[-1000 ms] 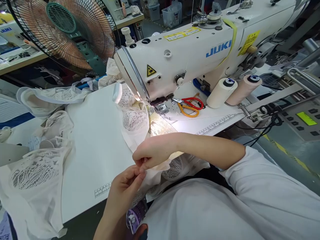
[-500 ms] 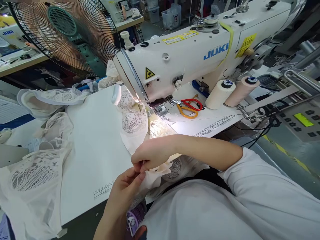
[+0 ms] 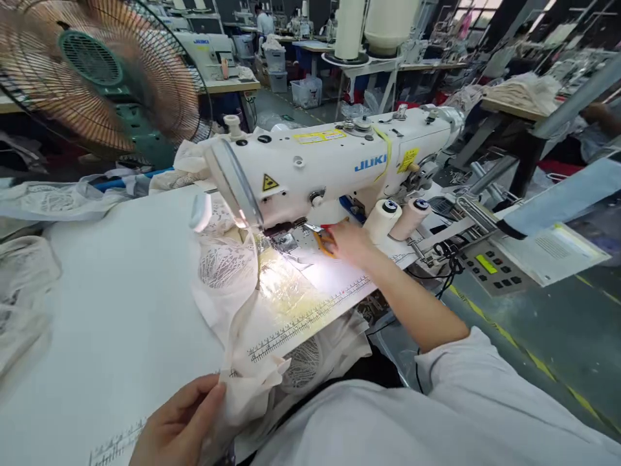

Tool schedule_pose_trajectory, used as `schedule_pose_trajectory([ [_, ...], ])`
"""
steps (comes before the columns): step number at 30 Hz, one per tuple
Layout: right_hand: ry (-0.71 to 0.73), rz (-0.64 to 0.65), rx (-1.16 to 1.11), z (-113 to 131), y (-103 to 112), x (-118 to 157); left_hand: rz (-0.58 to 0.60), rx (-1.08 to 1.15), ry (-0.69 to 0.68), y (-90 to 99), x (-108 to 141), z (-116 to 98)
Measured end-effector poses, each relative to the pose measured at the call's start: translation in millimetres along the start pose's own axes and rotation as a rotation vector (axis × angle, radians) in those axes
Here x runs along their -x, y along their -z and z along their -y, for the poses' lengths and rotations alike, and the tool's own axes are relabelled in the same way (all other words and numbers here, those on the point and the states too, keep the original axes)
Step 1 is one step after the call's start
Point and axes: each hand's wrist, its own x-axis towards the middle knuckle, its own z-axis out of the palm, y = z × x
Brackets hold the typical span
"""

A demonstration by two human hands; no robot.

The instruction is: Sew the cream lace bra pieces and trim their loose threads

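Observation:
In the head view, my left hand (image 3: 182, 421) pinches the edge of a white fabric strip that belongs to a lace bra (image 3: 228, 265). The bra runs from my fingers up to the needle area of the sewing machine (image 3: 301, 168), its lace cup lying left of the lit plate. My right hand (image 3: 352, 244) is closed over the handles of scissors (image 3: 324, 243) with red and orange grips, lying on the machine bed. Their blades point left toward the presser foot, and the palm hides part of the handles. More lace fabric (image 3: 305, 362) hangs in my lap below the table edge.
Two thread cones (image 3: 383, 220) stand right of my right hand. A control panel (image 3: 490, 265) is mounted beyond the table's right edge. A large fan (image 3: 97, 77) stands at the back left. More lace pieces (image 3: 24, 291) lie on the table's left side.
My right hand has left the fabric near my left hand and moved up and right onto the scissors. My left hand keeps its pinch. The view has tilted up.

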Motion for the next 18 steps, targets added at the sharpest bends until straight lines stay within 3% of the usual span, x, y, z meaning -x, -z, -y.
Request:
schedule_pose_trajectory([
  [5, -0.15, 0.019, 0.1, -12.4, -13.7, -4.8, -0.036, 0.146, 0.008, -10.9, 15.5, -12.3],
  [9, -0.13, 0.042, 0.104, -18.2, -6.3, 37.5, -0.053, 0.175, 0.023, -10.8, 23.8, -16.2],
  [10, -0.12, 0.072, 0.015, -20.4, -4.2, 52.3, -0.054, 0.177, 0.026, -10.1, 25.1, -16.7],
  [13, 0.127, 0.304, -0.397, -15.4, -7.3, 93.3, -0.054, 0.193, 0.037, -9.3, 26.2, -16.2],
  [16, 0.447, 0.532, -0.588, 12.8, -27.1, 112.5, -0.024, 0.184, 0.046, -10.6, 23.8, -13.4],
  [18, 0.583, 0.655, -0.618, 36.3, -43.6, 111.8, 0.001, 0.18, 0.05, -11.4, 21.8, -11.4],
])
